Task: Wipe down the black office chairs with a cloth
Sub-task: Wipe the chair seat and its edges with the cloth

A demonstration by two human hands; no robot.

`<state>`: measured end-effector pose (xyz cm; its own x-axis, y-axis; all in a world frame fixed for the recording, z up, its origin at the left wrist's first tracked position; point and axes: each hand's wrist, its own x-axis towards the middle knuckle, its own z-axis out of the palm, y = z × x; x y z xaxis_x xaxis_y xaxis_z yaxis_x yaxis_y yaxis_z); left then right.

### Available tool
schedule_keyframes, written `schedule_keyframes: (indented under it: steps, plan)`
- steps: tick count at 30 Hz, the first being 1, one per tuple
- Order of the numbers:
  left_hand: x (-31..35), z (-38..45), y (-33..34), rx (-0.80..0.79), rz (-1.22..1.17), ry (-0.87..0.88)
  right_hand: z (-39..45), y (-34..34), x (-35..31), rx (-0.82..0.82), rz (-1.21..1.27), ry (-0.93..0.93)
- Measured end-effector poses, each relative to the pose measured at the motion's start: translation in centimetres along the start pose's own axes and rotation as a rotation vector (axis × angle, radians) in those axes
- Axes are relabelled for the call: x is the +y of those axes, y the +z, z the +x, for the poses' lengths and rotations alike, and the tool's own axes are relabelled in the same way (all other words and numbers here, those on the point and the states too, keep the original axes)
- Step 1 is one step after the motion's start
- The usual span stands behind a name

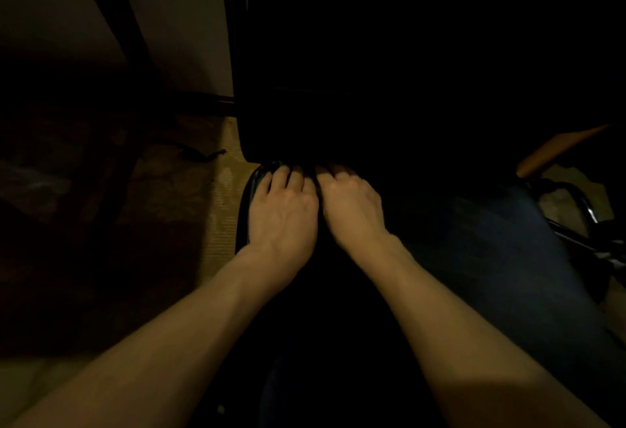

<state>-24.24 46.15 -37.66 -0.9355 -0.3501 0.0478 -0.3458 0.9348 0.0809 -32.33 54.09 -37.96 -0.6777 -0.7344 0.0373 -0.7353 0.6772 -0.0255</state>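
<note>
Taking the black chair as my landmark, I work across from its left side: there I see a strip of pale floor with a short dark scrap lying on it near the chair's lower corner, and farther left only shadow that I cannot read. At the chair's near edge my left hand lies knuckles up, fingers bent down over a glossy dark rim at the chair's left corner; whether they pinch anything I cannot tell, since the tips disappear into black. Touching it on its right, my right hand lies the same way, its fingers curled forward and down at the same edge, tips hidden. The cloth is nowhere that I can make out (it may be bunched under the fingers, dark on dark, but I will not claim it). Right of the hands lies dark blue fabric, and beyond the chair's right side an orange-brown armrest and a shiny metal frame. The risk I judge from here is the gloom: I could wipe the same patch twice and miss others, lose the cloth against the black surface, or catch a finger between rim and chair while pressing blind.
</note>
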Motion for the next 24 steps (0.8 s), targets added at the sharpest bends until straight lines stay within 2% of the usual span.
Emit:
schedule_keyframes:
  steps: [9, 14, 18, 24]
  plan:
    - [-3.0, 2.0, -1.0, 0.022, -0.096, -0.03, 2.4, -0.5, -2.3, -0.016, 0.081, 0.135]
    - [-5.2, -0.5, -0.6, 0.061, -0.313, -0.227, 2.2, 0.6, -6.6, 0.082, 0.173, 0.12]
    - [-6.0, -2.7, -0.7, 0.052, -0.551, -0.345, 1.8, 0.8, -8.0, 0.084, 0.186, 0.022]
    - [-3.9, -7.3, -1.5, 0.087, -0.558, -0.238, -3.2, 1.0, -7.7, 0.172, 0.246, 0.01]
